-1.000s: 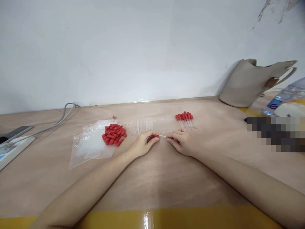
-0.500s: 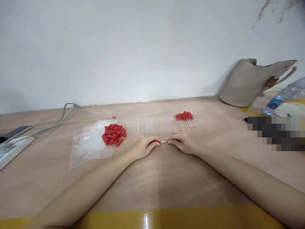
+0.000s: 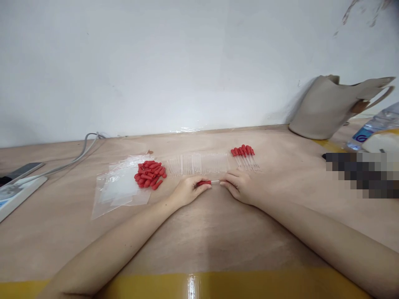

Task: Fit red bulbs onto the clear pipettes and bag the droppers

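Observation:
Between thumb and fingers, my left hand (image 3: 190,190) grips a red rubber dropper bulb (image 3: 204,182). My right hand (image 3: 238,187) pinches a clear glass dropper tube (image 3: 215,181), whose left end meets the bulb's mouth. How deep the tube sits in the bulb I cannot tell. A heap of loose red bulbs (image 3: 149,174) lies left of my left hand. Beyond both hands, many clear tubes (image 3: 196,163) are laid in a row. Several droppers with red bulbs fitted (image 3: 243,151) lie side by side just past my right hand.
Clear plastic zip bags (image 3: 120,187) lie under and beside the heap. At far left are a grey cable (image 3: 77,158), a phone (image 3: 26,169) and a white power strip (image 3: 23,193). A beige bag (image 3: 327,108) and a water bottle (image 3: 370,128) stand at the right by the wall.
My left thumb and fingers have loosened a little, so more of the red bulb shows. My right hand stays on the tube, almost in the same place.

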`<state>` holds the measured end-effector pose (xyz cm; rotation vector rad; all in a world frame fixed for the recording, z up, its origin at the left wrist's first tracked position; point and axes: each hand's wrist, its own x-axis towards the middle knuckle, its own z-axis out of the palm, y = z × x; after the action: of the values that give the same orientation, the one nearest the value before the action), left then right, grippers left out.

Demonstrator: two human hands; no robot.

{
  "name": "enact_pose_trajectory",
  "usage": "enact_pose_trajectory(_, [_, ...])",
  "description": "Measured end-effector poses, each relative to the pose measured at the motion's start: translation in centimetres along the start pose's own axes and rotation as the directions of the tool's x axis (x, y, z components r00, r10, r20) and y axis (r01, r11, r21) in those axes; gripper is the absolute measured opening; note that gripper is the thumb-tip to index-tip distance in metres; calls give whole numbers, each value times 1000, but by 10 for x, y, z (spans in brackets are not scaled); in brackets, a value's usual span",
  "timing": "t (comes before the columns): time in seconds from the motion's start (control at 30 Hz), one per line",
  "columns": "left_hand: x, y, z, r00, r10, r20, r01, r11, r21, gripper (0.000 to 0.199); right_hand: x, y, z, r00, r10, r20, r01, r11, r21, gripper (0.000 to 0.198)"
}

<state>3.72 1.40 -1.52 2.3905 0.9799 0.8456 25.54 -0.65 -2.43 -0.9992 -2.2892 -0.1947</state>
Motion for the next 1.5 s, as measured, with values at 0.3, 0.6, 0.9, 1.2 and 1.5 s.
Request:
enact_pose_trajectory(0.3, [2,-5,-1,993,-115,-6,114,987,-109,18,3,2,-7,998,52,46,-56,995,85,20])
enact_pose_trajectory(0.6, [-1,-4,1,991,-131,-31,125,979,-160,19,4,0,-5,999,19,31,-23,990,137,23])
enact_pose_trajectory(0.9, [-2,-4,2,999,-52,-8,51,990,-128,17,4,0,2,999,8,44,-15,987,158,25])
enact_pose_trajectory(1.2, [-3,-7,3,1000,14,9,-13,996,-93,16,3,-3,10,992,55,113,-78,976,206,28])
enact_pose_trajectory(1.5, [3,-2,1,1000,9,-22,-9,1000,0,16,13,-7,-9,965,64,253,-83,995,64,24])
